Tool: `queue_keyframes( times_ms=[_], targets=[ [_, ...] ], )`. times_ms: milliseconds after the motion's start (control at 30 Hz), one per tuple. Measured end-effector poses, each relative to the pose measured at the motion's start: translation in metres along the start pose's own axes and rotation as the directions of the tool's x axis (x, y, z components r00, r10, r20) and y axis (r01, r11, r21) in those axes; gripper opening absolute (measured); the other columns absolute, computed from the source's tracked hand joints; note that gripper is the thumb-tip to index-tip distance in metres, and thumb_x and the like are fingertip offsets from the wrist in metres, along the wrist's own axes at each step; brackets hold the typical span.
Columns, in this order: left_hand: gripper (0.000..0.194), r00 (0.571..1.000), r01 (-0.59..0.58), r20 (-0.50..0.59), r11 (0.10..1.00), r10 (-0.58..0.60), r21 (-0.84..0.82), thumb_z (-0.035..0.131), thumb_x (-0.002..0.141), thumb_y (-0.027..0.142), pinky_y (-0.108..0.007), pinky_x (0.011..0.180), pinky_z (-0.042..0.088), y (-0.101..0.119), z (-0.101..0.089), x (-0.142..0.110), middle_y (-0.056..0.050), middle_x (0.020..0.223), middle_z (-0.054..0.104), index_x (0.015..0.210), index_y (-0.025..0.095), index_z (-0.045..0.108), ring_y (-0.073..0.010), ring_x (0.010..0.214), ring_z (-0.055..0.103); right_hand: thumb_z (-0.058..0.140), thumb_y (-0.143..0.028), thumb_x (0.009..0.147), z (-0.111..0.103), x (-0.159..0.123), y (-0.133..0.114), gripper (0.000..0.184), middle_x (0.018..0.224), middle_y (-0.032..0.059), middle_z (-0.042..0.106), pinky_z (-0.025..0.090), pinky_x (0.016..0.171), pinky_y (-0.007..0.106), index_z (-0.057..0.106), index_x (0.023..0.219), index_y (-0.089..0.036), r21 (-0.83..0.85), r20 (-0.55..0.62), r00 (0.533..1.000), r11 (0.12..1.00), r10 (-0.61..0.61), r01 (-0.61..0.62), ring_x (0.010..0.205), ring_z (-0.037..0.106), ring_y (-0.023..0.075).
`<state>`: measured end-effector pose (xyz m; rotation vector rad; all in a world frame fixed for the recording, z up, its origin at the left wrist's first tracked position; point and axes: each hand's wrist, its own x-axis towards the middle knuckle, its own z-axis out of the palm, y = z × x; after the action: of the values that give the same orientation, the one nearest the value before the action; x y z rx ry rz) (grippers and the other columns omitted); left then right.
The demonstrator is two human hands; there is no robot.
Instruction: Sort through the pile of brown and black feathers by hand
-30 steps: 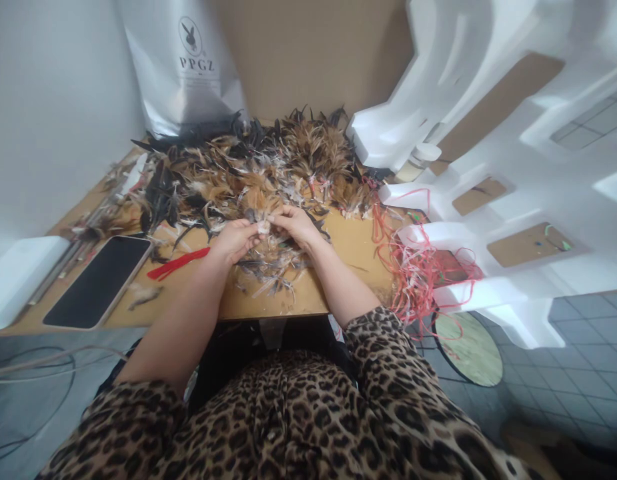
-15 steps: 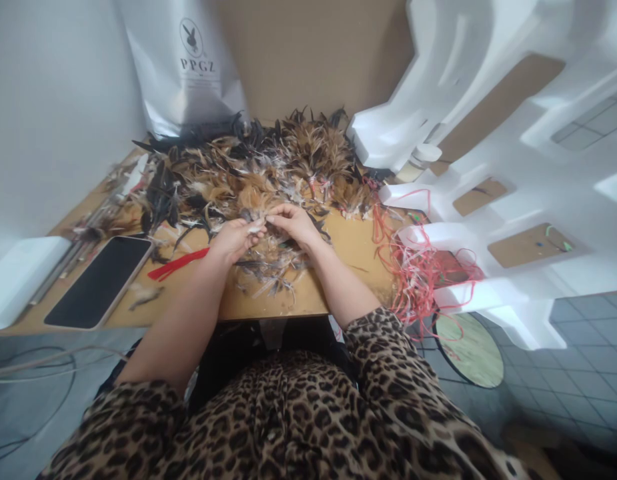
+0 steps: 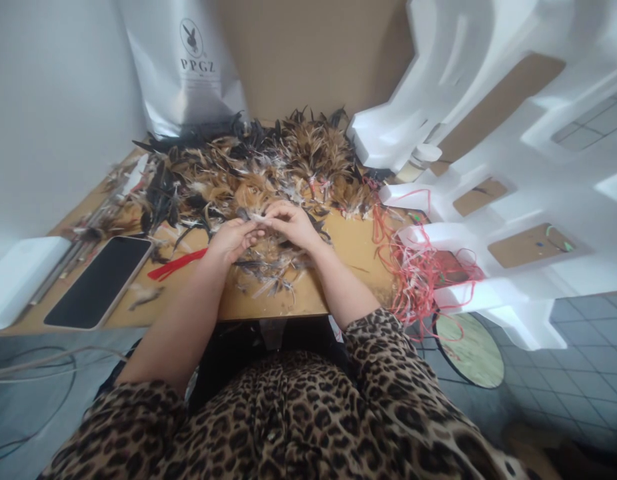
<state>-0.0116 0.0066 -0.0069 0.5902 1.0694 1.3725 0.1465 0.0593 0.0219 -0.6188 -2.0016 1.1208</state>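
Note:
My left hand (image 3: 237, 239) is closed, its thumb and fingers pinching a small feather (image 3: 258, 217) with a pale, downy base. From the other side my right hand (image 3: 291, 225) pinches the same feather with thumb and forefinger, so the two hands almost meet. Behind them spreads a large heap of brown and black feathers (image 3: 213, 157), with bundled tan feathers (image 3: 318, 143) at its right. Small loose grey and white feathers (image 3: 273, 270) lie under and in front of my hands. Red strips (image 3: 177, 265) rest beside my left wrist.
A phone (image 3: 101, 283) and a white box (image 3: 25, 280) lie on the table's left. Tangled pink and red strings (image 3: 428, 273) hang over the right edge by white foam pieces (image 3: 468, 227). A silvery bag (image 3: 188, 100) stands behind; a round stool (image 3: 468, 347) is lower right.
My right hand has shifted slightly left, closer to the left fingertips, and the feather between them is turned a little. The left hand has hardly moved.

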Motion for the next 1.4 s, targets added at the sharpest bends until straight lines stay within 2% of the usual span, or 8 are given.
queue_keyframes(
  times_ms=[100,200,367,533,1067,1167,1233,1400],
  targets=[
    [0.014,0.996,-0.056,-0.069,0.998,0.057,0.015,0.071,0.069,0.018,-0.012,0.044,0.041,0.004,0.001,-0.002,-0.010,0.074,0.070,0.076,0.007,0.065,-0.0072,0.055,0.062,0.064,-0.037,0.072,-0.014,0.000,0.001,0.023,0.074,0.0018,0.061,0.042,0.071,0.025,0.064,0.073,-0.014,0.045,0.115,0.987,0.992,0.112,-0.118,0.071,0.053,0.0115],
    [0.017,0.988,-0.110,-0.100,0.989,0.120,0.099,0.071,0.069,0.021,-0.013,0.047,0.043,0.006,0.003,-0.005,-0.011,0.079,0.072,0.075,0.007,0.065,-0.0075,0.058,0.063,0.063,-0.032,0.070,-0.026,-0.001,0.003,0.021,0.066,0.0004,0.060,0.040,0.063,0.023,0.064,0.072,-0.012,-0.034,0.161,0.968,0.981,0.195,-0.192,0.061,0.049,0.0089],
    [0.027,0.988,-0.138,-0.029,0.947,0.152,0.289,0.077,0.061,0.029,-0.017,0.046,0.046,0.002,0.006,-0.007,-0.014,0.074,0.071,0.065,0.006,0.063,-0.0116,0.055,0.064,0.062,-0.029,0.070,-0.032,-0.002,0.000,0.020,0.066,0.0012,0.062,0.039,0.062,0.022,0.065,0.072,-0.010,-0.172,0.200,0.958,0.970,0.207,-0.174,0.060,0.050,0.0083],
    [0.029,0.993,-0.115,0.017,0.924,0.117,0.365,0.079,0.057,0.031,-0.019,0.048,0.047,0.000,0.010,-0.009,-0.013,0.069,0.070,0.061,0.008,0.062,-0.0124,0.053,0.063,0.061,-0.027,0.070,-0.027,-0.003,0.000,0.017,0.065,0.0012,0.063,0.038,0.061,0.021,0.067,0.071,-0.010,-0.271,0.230,0.953,0.953,0.199,-0.134,0.060,0.050,0.0082],
    [0.027,0.995,-0.046,0.103,0.893,-0.001,0.448,0.081,0.057,0.029,-0.022,0.047,0.046,-0.003,0.008,-0.011,-0.011,0.056,0.066,0.055,0.009,0.063,-0.0119,0.046,0.059,0.061,-0.029,0.068,-0.023,-0.001,0.010,0.019,0.062,-0.0015,0.056,0.036,0.060,0.021,0.062,0.068,-0.011,-0.192,0.177,0.971,0.973,0.162,-0.127,0.059,0.046,0.0082],
    [0.026,0.995,-0.065,0.095,0.890,0.025,0.451,0.079,0.059,0.030,-0.021,0.045,0.044,-0.002,0.008,-0.010,-0.009,0.053,0.064,0.056,0.010,0.064,-0.0103,0.043,0.056,0.061,-0.030,0.068,-0.027,0.000,0.010,0.020,0.065,-0.0006,0.059,0.039,0.063,0.021,0.064,0.070,-0.011,-0.144,0.138,0.977,0.979,0.164,-0.144,0.061,0.049,0.0088],
    [0.024,0.997,-0.078,0.056,0.916,0.061,0.393,0.078,0.061,0.029,-0.019,0.045,0.043,0.000,0.007,-0.009,-0.008,0.054,0.065,0.058,0.009,0.064,-0.0088,0.043,0.055,0.060,-0.031,0.069,-0.033,0.001,0.012,0.021,0.066,0.0001,0.061,0.040,0.065,0.022,0.065,0.072,-0.011,-0.135,0.047,0.982,0.976,0.181,-0.173,0.062,0.050,0.0091],
    [0.021,0.992,-0.095,-0.061,0.979,0.107,0.178,0.075,0.065,0.024,-0.015,0.044,0.040,0.003,0.004,-0.005,-0.008,0.064,0.068,0.063,0.008,0.062,-0.0046,0.046,0.054,0.058,-0.026,0.069,-0.048,0.003,0.022,0.016,0.066,0.0011,0.063,0.039,0.064,0.023,0.066,0.069,-0.012,-0.296,-0.163,0.959,0.916,0.230,-0.270,0.062,0.052,0.0105]
  ],
)
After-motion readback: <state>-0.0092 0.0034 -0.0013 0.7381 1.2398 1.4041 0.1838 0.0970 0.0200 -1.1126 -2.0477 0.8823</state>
